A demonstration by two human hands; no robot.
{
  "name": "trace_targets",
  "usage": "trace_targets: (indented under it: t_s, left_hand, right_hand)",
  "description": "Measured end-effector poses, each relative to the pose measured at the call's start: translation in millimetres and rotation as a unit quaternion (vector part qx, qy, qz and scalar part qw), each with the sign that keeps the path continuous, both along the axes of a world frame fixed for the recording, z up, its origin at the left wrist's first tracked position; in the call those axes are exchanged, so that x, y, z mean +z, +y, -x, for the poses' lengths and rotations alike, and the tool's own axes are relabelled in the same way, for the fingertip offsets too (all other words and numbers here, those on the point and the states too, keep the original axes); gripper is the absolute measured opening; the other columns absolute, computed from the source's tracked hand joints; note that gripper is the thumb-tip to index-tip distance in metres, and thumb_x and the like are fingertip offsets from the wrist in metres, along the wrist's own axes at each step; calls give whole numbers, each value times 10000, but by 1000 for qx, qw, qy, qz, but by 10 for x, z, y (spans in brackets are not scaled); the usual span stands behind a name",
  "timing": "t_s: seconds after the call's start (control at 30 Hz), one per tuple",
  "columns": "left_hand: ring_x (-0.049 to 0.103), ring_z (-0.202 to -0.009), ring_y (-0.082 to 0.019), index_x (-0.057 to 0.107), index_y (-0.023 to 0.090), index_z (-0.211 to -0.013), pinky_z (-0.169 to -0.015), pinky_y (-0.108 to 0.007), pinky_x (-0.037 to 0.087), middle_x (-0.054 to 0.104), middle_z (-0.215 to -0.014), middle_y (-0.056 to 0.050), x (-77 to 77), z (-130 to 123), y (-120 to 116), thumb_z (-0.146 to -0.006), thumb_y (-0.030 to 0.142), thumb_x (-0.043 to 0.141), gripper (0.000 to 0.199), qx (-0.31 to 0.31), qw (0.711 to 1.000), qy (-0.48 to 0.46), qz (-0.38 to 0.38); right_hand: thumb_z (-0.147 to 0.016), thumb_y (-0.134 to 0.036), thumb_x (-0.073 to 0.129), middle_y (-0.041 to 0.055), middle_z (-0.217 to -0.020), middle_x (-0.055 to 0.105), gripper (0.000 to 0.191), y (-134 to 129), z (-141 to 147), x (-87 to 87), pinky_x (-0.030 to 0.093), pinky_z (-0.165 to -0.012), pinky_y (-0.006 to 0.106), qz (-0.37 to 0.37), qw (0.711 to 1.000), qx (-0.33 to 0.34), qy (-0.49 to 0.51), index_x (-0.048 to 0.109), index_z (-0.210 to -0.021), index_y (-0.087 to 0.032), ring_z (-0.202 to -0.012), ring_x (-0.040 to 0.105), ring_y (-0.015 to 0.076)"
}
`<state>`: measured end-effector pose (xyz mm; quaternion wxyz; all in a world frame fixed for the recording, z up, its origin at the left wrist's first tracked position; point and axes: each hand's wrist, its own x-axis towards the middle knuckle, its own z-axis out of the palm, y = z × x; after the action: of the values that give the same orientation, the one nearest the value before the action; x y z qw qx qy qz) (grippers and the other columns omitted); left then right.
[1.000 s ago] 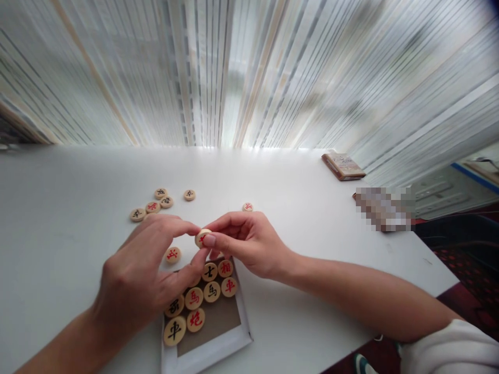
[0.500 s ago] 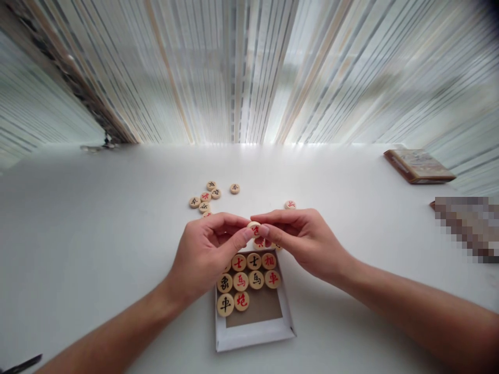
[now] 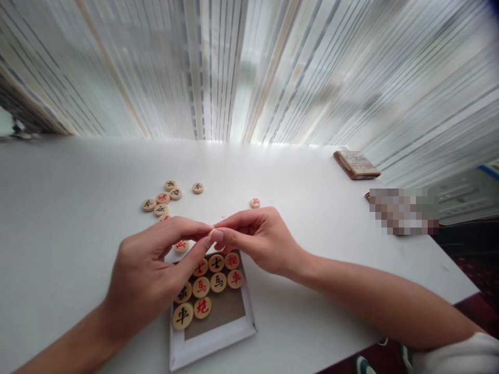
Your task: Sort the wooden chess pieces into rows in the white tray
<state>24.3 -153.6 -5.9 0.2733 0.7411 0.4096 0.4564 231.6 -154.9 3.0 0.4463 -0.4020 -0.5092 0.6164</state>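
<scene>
Between my left hand (image 3: pixel 156 259) and my right hand (image 3: pixel 261 240), a round wooden game piece (image 3: pixel 212 231) is pinched by the fingertips of both. Its face is mostly covered by my fingers. Just below lies a shallow white box (image 3: pixel 218 341) with rows of round pieces marked in red or black characters. The lowest row shows a black-marked piece (image 3: pixel 183 316) and a red-marked piece (image 3: pixel 202 308), with bare brown bottom to their right. My left hand covers part of the box's upper left side.
Several loose pieces (image 3: pixel 160 210) lie beyond my left hand on the white table (image 3: pixel 78 197). One black-marked piece (image 3: pixel 198 188) and one red-marked piece (image 3: pixel 255 202) lie apart. A small brown box (image 3: pixel 356 164) sits at the back right, near a blurred-out object.
The view has turned right, so everything appears farther left. The held piece has tilted, and its red character no longer shows. Both hands still pinch it.
</scene>
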Motion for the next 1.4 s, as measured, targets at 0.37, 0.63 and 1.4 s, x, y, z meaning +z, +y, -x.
trace_targets:
  t_s: [0.37,0.63,1.4]
  left_hand:
    - [818,-742,-229,884,245,-988,-741,-359,734,842,-810,-35,122,-71,-11,-820,231,878,169,-41,948,-201,243]
    - [843,-845,-233,871,202,-1089,-797,-315,730,870,-978,-70,89,-27,-16,-807,227,919,287,-68,942,-208,253]
    - [825,-815,-138,852,261,-1128,-756,-167,678,861,-947,3,116,-16,-69,-828,18,842,386,-124,981,-120,87]
  right_hand:
    - [-895,-393,868,43,-803,816,233,-18,-54,12,563,-717,243,34,998,45,-7,881,-1083,-257,-745,698,130]
    - [-832,-338,923,47,-885,824,335,-29,-49,38,574,-788,256,72,996,50,13,865,-1149,-247,-809,709,144]
    - [-695,-330,1006,27,-659,760,300,-80,6,163,564,-561,191,94,994,42,33,793,-764,-131,-586,676,107]
